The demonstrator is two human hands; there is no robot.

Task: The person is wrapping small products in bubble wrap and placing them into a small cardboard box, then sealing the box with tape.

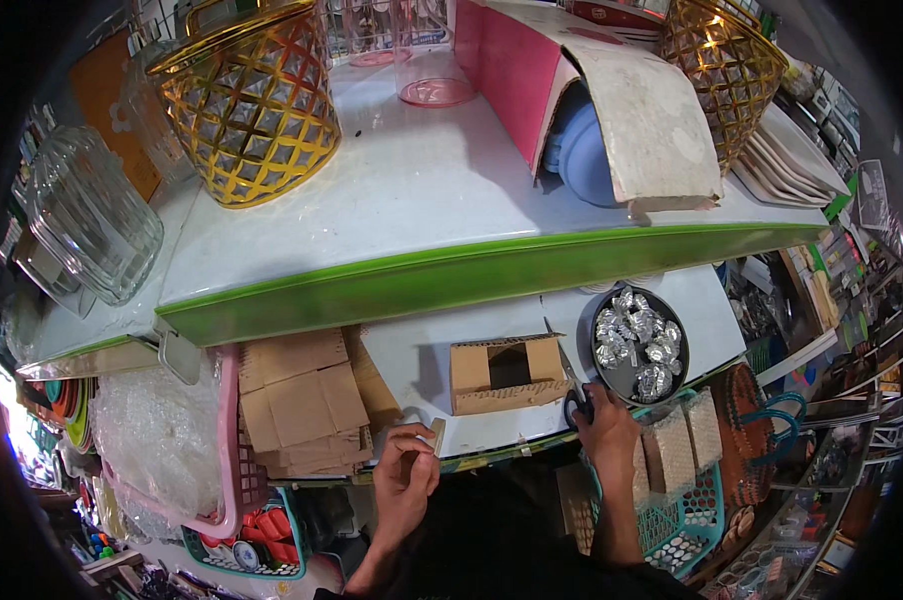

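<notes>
My left hand (406, 476) pinches a small tan strip (438, 436), perhaps tape or cardboard, between thumb and fingertips, just off the lower shelf's front edge. With its fingers at the black handles, my right hand (609, 431) grips a pair of scissors (577, 403). Their blades point away from me, along the right side of a small cardboard box (466, 381). That box has an opening in its upper face and stands on the white lower shelf (425, 360). Right of the scissors, a round dark pan (595, 352) holds several crinkled silver foil-like pieces (654, 382).
Flattened cardboard (301, 405) is stacked at left, beside a pink basket (232, 450) of bubble wrap (159, 435). A green-edged upper shelf (421, 277) overhangs, bearing gold lattice containers (249, 112) and glass bottles (95, 210). A teal basket (710, 517) with wrapped packages (669, 457) stands low right.
</notes>
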